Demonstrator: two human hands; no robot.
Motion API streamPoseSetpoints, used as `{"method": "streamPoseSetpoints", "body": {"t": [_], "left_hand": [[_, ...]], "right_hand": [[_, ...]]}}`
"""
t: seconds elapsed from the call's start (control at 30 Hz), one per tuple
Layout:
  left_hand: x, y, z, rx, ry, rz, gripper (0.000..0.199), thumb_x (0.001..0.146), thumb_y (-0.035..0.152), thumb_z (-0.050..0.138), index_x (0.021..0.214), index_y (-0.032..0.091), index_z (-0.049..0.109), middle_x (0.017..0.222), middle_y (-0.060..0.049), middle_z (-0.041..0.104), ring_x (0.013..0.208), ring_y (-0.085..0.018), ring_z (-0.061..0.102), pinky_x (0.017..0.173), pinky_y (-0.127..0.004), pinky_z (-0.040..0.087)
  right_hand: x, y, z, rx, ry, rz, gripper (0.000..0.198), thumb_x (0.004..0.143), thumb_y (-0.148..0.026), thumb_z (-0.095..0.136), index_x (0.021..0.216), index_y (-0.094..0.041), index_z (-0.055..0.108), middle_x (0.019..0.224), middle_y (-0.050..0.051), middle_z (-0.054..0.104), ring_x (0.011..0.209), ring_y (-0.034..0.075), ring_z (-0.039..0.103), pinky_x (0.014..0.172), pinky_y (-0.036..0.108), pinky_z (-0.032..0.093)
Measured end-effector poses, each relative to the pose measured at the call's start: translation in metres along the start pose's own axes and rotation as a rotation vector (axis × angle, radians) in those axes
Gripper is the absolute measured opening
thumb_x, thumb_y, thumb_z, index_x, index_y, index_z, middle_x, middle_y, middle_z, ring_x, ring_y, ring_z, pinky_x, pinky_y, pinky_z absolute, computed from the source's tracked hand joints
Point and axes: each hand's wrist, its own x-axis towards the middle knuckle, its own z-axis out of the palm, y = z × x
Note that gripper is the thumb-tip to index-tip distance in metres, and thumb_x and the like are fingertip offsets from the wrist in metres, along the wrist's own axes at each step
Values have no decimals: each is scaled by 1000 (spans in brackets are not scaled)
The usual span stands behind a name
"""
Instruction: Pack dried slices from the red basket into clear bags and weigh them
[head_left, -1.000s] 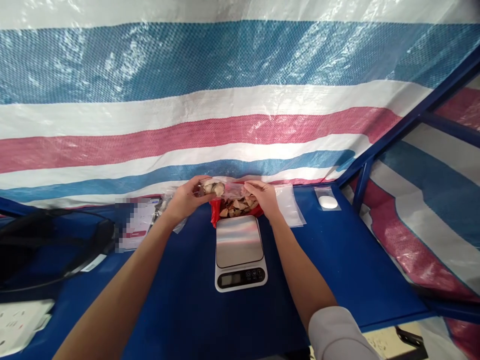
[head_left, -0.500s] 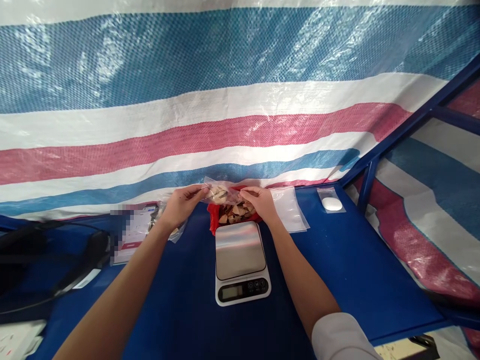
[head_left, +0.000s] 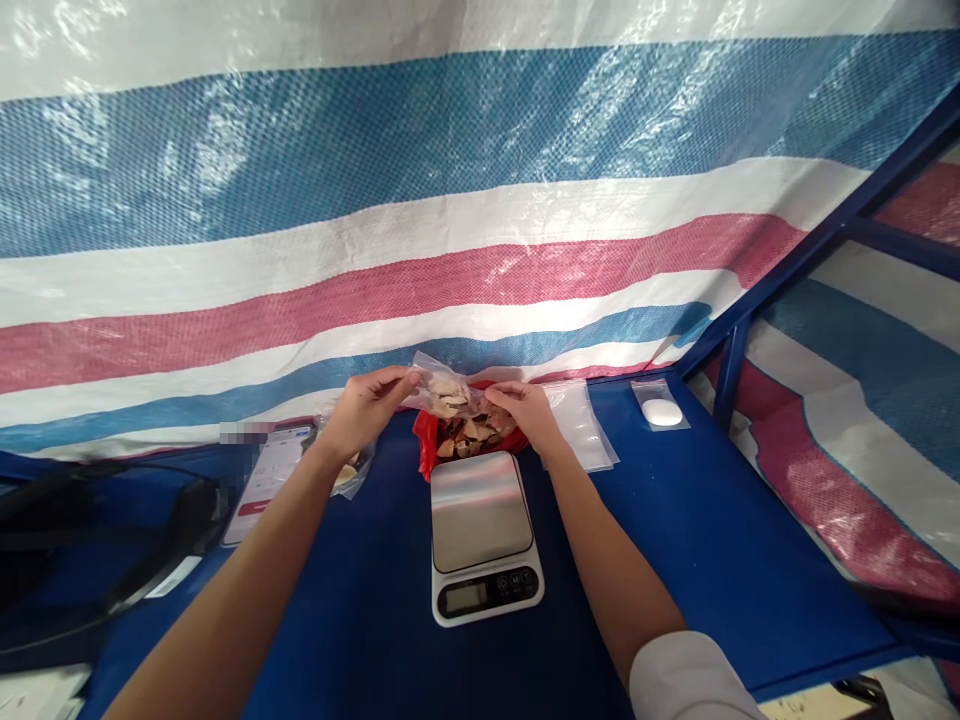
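Observation:
Between my two hands a clear plastic bag [head_left: 444, 388] with pale dried slices in it is held up above an open red bag [head_left: 426, 445]. My left hand [head_left: 369, 408] pinches the clear bag at its left end. At its right end my right hand [head_left: 525, 412] has its fingers closed on the plastic. Brown and tan dried pieces [head_left: 472, 432] fill the red bag just below. Directly in front of it lies a white kitchen scale [head_left: 481, 530] with a bare steel plate; its display cannot be read.
Flat clear bags [head_left: 576, 425] lie right of my right hand. Farther right is a small bag with a white oval object [head_left: 661, 412]. A phone [head_left: 271, 475], another filled clear bag [head_left: 351, 475] and black cables [head_left: 176, 530] are at left. Striped sheeting [head_left: 450, 270] hangs behind the blue table [head_left: 675, 560].
The clear bag hangs tilted a little more, its slices lower toward the right. Both hands keep their hold. The view has shifted slightly.

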Motion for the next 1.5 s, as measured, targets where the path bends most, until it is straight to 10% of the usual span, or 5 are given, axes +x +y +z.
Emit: {"method": "streamPoseSetpoints", "body": {"t": [0.93,1.5], "left_hand": [[-5,-5,6,-142,65,-61,54,80,71,70,95,20,81,95,-8,81,88,-24,74,83,-33,59],[-5,0,11,-115,-8,-1,49,86,67,66,94,21,81,100,-7,81,93,-24,73,86,-32,58]], "right_hand": [[-1,0,0,-4,51,30,36,71,-52,80,88,-19,79,76,5,77,60,18,68,54,30,58],[1,1,8,-218,156,-81,35,70,-52,81,82,-19,76,84,6,77,78,21,71,74,34,61]]}}
